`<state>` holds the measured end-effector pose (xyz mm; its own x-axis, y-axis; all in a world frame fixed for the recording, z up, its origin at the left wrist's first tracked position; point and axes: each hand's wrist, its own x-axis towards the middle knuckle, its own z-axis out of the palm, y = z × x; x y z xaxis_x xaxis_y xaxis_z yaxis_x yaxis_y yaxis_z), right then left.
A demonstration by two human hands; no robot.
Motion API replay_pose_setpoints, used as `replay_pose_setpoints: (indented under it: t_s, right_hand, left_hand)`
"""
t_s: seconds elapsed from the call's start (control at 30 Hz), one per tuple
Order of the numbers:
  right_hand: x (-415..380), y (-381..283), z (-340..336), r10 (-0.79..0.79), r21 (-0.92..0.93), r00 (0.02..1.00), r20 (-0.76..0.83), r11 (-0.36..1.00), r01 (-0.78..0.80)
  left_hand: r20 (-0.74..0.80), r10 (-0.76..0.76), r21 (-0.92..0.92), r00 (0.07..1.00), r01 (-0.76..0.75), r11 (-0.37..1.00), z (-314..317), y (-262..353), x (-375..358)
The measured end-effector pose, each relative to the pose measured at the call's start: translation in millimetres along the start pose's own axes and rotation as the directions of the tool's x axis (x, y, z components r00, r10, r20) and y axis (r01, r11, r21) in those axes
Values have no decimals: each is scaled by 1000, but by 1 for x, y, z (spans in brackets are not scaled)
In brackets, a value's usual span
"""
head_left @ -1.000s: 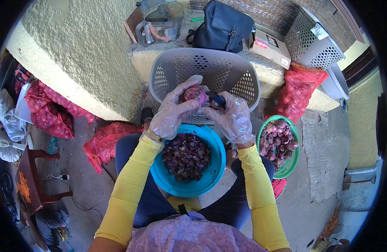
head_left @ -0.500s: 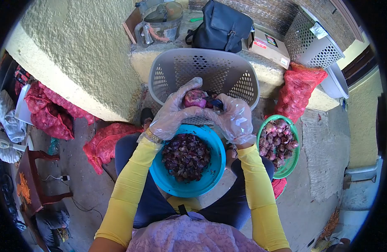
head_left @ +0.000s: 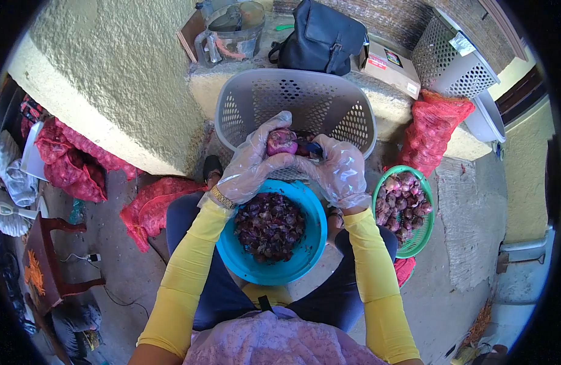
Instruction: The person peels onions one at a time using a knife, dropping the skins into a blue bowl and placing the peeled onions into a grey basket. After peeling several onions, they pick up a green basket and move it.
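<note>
My left hand (head_left: 256,161), in a clear plastic glove, is closed around a red onion (head_left: 281,141), its thumb raised along the onion's far side. Close against it, my right hand (head_left: 338,170), gloved as well, grips a small dark-handled tool (head_left: 315,149); its working end is hidden by the fingers and loose skin, so I cannot tell its kind. Both hands meet over the near rim of a grey perforated basket (head_left: 231,103). Below them, between my knees, a blue basin (head_left: 317,225) holds dark red onion skins (head_left: 269,228).
At my right stands a green basket (head_left: 427,228) of red onions, with a red mesh sack (head_left: 432,131) behind it. More mesh sacks (head_left: 155,210) lie to the left, near a small wooden table (head_left: 49,261). A black bag (head_left: 323,39) and a cardboard box (head_left: 390,67) rest on the ledge.
Little differs: the hands stay together over the basket's rim, and the onion has turned slightly in my left hand.
</note>
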<state>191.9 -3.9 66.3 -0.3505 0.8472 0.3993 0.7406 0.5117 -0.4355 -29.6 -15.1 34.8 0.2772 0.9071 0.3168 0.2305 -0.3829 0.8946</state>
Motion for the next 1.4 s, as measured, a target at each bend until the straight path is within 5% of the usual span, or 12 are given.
replay_pose_setpoints:
  t_s: [0.33, 0.63, 0.7, 0.73, 0.8, 0.83, 0.9, 1.1, 1.27, 1.4]
  right_hand:
    - [-1, 5, 8, -26, -41, 998, -61, 999, 23]
    - [-2, 2, 10, -16, -5, 996, -90, 1000, 15]
    - [-2, 0, 12, -5, 6, 994, -105, 1000, 6]
    - [-1, -1, 13, 3, 18, 993, -120, 1000, -1]
    - [0, -2, 18, 17, 21, 992, -122, 1000, -15]
    - [0, -3, 20, 30, 24, 992, -124, 999, -27]
    - [3, -9, 23, 33, 27, 990, -135, 999, -29]
    - [6, -24, 18, 79, 54, 987, -137, 996, -73]
    - [6, -23, 17, 28, -37, 988, -155, 999, -34]
    - [6, -25, 19, 66, 112, 980, -186, 993, -46]
  left_hand:
    - [-44, 39, 44, 998, -37, 998, 3, 3, 0]
    - [-50, -106, -138, 993, 98, 986, 9, -12, -1]
    - [-67, -97, -442, 993, 58, 895, 17, -19, 1]
    - [-67, -97, -441, 993, 58, 895, 19, -17, 1]
    - [-46, -162, -755, 986, 72, 652, 25, -9, -2]
    - [-45, -163, -754, 986, 73, 652, 28, -10, -1]
    - [-64, -170, -896, 983, 19, 444, 33, -14, 0]
    - [1, -144, -957, 990, 42, 288, 38, -20, 1]
    - [-18, -216, -956, 976, 46, 291, 41, -15, 0]
    - [7, -177, -970, 984, 49, 237, 42, -13, 0]
